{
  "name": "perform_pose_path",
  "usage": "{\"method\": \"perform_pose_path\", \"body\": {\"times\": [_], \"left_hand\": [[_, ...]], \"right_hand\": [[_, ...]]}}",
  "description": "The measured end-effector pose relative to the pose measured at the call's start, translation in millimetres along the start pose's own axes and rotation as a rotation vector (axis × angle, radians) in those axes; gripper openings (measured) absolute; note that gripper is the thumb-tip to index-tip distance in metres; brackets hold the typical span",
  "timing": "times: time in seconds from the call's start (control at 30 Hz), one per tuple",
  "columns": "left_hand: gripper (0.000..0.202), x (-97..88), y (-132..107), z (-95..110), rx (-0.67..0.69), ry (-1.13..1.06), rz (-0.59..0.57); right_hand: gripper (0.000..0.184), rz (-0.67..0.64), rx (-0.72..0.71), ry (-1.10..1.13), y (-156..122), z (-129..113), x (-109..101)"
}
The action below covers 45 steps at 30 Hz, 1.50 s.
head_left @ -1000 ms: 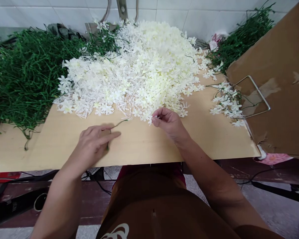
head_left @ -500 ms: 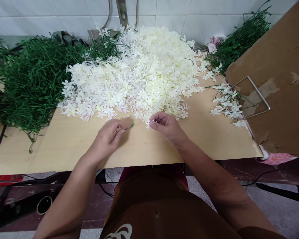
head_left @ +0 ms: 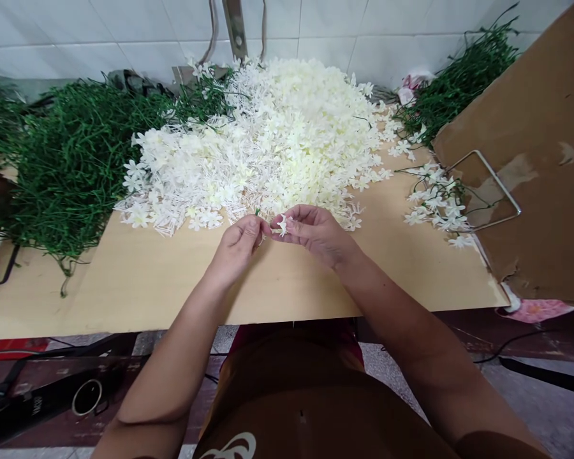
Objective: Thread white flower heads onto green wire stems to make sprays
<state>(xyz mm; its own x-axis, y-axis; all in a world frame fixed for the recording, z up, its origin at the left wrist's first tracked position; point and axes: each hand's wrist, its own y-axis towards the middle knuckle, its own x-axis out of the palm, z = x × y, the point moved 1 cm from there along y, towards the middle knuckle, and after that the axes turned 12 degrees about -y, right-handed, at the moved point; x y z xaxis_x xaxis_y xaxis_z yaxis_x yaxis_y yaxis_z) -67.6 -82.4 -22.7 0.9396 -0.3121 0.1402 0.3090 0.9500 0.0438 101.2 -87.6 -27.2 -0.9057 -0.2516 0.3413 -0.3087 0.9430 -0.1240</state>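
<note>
My left hand (head_left: 243, 243) is closed in a pinch on a green artificial stem (head_left: 257, 211), whose tip shows above the fingers. Right beside it, my right hand (head_left: 314, 231) pinches a small white artificial flower (head_left: 282, 224) between thumb and fingers. The fingertips of both hands meet or nearly meet over the front of the board, and the exact contact between stem and flower is hidden. Just beyond the hands lies a big heap of white and cream artificial flowers (head_left: 268, 146).
Tangled green stems (head_left: 76, 159) fill the left side, with more stems (head_left: 452, 83) at the back right. A few flowers on stems (head_left: 437, 197) lie by a wire handle (head_left: 500, 182) and a leaning cardboard panel (head_left: 530, 172). A tiled wall (head_left: 325, 38) stands behind the tabletop (head_left: 162, 287).
My left hand has moved right and slightly up with the green stem, meeting my right hand. The right hand keeps its flower and has stayed nearly in place.
</note>
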Motion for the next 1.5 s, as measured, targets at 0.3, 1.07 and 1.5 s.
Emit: {"method": "perform_pose_path", "body": {"times": [0.3,1.07,1.5], "left_hand": [[0.034,-3.5,0,-1,-0.057,-0.070,-0.156],[0.034,-6.9,0,-1,-0.124,-0.037,-0.209],[0.051,-5.7,0,-6,-0.086,-0.087,-0.130]], "right_hand": [[0.034,-0.103,0.073,-0.045,6,-11,-1],[0.040,-0.131,0.038,-0.211,4,-16,8],[0.044,-0.025,-0.036,-0.191,1,-13,12]]}}
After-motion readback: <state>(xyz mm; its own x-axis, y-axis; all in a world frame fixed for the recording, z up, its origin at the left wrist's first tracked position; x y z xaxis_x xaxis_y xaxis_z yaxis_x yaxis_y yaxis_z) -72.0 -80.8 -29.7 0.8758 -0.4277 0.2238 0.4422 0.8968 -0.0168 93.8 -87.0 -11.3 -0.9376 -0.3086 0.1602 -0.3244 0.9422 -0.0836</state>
